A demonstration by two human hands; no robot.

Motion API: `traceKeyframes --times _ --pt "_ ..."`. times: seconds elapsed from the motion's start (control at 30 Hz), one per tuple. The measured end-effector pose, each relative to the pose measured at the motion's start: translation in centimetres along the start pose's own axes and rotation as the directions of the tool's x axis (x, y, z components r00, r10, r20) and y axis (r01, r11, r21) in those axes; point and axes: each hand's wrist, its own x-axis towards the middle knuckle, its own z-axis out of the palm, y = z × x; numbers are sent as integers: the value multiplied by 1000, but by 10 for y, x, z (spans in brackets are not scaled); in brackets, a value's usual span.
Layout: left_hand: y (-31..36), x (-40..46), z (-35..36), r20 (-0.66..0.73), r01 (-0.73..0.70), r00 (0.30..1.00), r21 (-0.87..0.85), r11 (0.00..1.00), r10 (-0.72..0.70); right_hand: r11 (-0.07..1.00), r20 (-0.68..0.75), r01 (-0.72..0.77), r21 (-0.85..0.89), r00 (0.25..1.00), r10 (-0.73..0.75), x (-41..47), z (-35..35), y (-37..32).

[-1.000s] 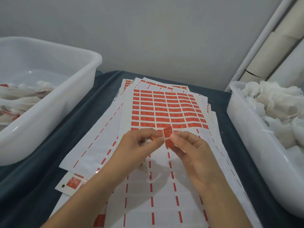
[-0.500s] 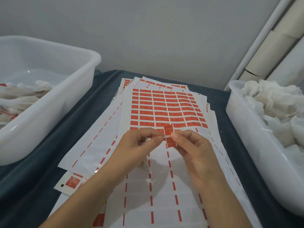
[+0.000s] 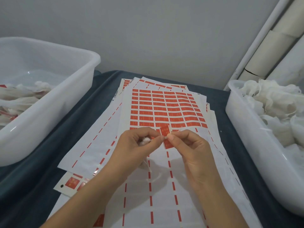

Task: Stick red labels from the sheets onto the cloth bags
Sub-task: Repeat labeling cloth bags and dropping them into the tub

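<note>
My left hand (image 3: 138,145) grips a small white cloth bag (image 3: 145,141), bunched in the palm with its strings hanging below. My right hand (image 3: 187,145) pinches a red label (image 3: 165,134) that stands upright between both hands' fingertips, which meet at the label's middle. Both hands hover over the top label sheet (image 3: 167,109), whose far half holds rows of red labels and whose near half is peeled, with only thin red strips left. More sheets lie fanned beneath it.
A white tub (image 3: 54,99) at the left holds cloth bags with red labels (image 3: 19,96). A white tub (image 3: 243,129) at the right is heaped with plain white cloth bags (image 3: 271,102). A dark blue cloth (image 3: 79,125) covers the table. Cardboard tubes (image 3: 269,51) lean at the back right.
The fingertips of both hands have drawn closer together around the red label, which sits a little higher between them. The hands otherwise stay in place over the sheet.
</note>
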Motion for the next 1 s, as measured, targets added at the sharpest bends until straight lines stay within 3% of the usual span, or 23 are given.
traceKeyframes --times 0.27,0.4,0.47,0.6,0.77,1.0 --pt "2 2 -1 -62 94 993 -120 988 -102 996 -101 85 -1 991 -84 -4 13 2" --pt "5 2 -6 -56 183 978 -215 959 -200 1000 -215 10 6 977 -9 1 2 -3" --pt "7 1 -7 -17 186 981 -226 956 -195 995 -152 -78 69 984 87 2 -3 -4" --pt "7 1 -5 -15 203 978 -192 960 -209 946 123 -261 191 963 241 3 2 -3" --pt "6 0 -4 -7 186 982 -152 971 -190 956 106 -208 205 976 190 3 0 -2" --pt "3 0 -4 -4 139 990 -114 984 -140 997 -26 -72 -15 997 72 3 -1 -1"
